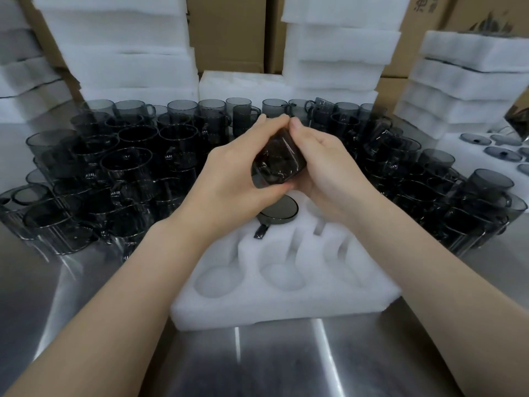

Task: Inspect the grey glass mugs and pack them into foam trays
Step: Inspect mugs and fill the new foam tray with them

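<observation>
A grey glass mug [277, 161] is held tilted above the foam tray [286, 308], with my left hand [234, 170] curled round its left side and my right hand [326, 164] round its right side. Fingertips of both hands meet over its far end. Below the hands, one mug [277, 214] sits upside down in a pocket at the back of the tray, its handle pointing toward me. The tray's front pockets hold nothing.
Several grey mugs stand crowded on the steel table at the left [114, 173] and the right [446, 190]. White foam stacks [123, 47] and cardboard boxes [229, 32] rise behind. A foam tray with lids [501, 150] lies at the far right.
</observation>
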`<state>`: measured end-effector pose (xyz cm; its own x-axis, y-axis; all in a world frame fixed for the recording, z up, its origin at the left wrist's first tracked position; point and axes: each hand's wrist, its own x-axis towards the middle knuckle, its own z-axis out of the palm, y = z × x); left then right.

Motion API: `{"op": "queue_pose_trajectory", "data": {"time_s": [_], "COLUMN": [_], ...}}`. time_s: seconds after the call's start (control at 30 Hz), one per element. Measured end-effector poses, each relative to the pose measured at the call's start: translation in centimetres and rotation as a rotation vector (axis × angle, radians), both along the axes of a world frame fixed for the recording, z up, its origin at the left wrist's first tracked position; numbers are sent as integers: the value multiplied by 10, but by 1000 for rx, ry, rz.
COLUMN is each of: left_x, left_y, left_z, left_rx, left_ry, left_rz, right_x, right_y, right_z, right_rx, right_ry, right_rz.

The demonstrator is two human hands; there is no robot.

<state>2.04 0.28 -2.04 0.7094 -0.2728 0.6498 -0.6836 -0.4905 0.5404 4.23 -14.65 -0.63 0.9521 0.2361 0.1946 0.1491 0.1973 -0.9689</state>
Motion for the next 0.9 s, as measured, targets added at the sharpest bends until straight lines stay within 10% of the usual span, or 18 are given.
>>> {"op": "queue_pose_trajectory", "data": {"time_s": [0.27,0.67,0.9], "left_x": [1,-2,-3], "left_y": [-2,-5,-3], "left_z": [-2,4,2], "left_rx": [15,-38,-7], "left_ry": [-39,-30,-100], "left_rz": [-53,155,76], "right_x": [2,4,5], "right_y": [1,-1,-4], "right_z": [2,-11,-6], "right_rx": [274,-120,-59], "right_ry": [244,-191,-61], "right_rz": [197,-79,-146]}}
